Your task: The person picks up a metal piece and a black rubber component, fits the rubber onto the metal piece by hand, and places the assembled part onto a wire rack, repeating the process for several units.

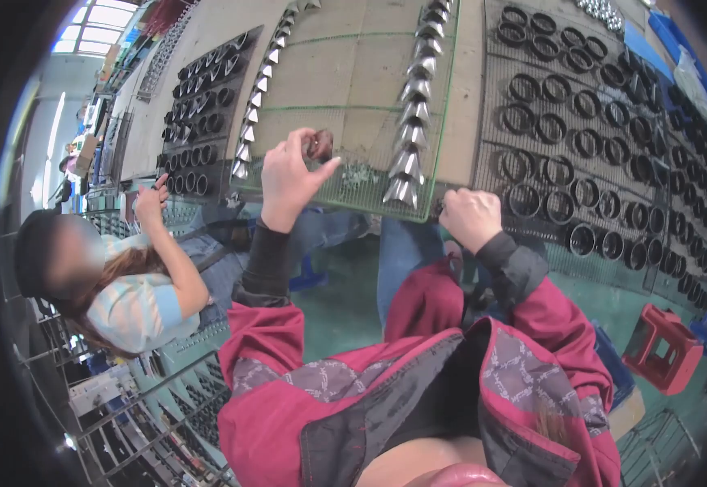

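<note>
Across the pale surface (469, 89) lies one green wire rack (370, 185), bearing two rows of silver cones (403, 188). One reddish-brown piece (319, 146) sits within the grip of the left hand (290, 177), between fingers and thumb, above the rack's near end. Beside the rack's corner, the right hand (473, 216) curls narrow; whether it holds anything, I cannot tell.

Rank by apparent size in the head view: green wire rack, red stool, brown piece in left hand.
1. Green wire rack
2. Red stool
3. Brown piece in the left hand
</note>
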Available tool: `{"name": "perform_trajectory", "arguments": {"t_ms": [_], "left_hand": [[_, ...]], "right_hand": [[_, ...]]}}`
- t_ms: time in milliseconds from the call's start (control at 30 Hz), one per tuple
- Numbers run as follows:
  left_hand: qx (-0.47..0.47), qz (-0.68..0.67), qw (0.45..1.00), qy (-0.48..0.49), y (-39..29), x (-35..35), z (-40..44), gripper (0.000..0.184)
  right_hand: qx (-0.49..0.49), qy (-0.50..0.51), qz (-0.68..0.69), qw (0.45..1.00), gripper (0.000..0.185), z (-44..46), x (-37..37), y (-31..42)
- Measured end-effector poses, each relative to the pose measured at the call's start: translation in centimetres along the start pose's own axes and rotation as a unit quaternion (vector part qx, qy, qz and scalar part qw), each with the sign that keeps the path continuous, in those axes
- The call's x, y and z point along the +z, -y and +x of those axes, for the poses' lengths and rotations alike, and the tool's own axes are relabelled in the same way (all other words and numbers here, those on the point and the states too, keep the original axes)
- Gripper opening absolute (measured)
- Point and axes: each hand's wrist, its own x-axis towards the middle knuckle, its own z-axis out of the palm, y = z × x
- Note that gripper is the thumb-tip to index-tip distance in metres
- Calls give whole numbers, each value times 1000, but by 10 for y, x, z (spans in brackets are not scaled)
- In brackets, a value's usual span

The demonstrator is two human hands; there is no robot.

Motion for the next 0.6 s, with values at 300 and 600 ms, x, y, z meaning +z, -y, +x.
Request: {"name": "perform_trajectory", "arguments": {"t_ms": [300, 600], "left_hand": [[-30, 94, 995, -15, -6, 59, 235, 52], [-96, 193, 976, 24, -48, 149, 396, 52]], "right_hand": [[28, -60, 31, 997, 21, 3, -16, -11], [-10, -80, 236, 969, 5, 1, -57, -53]]}}
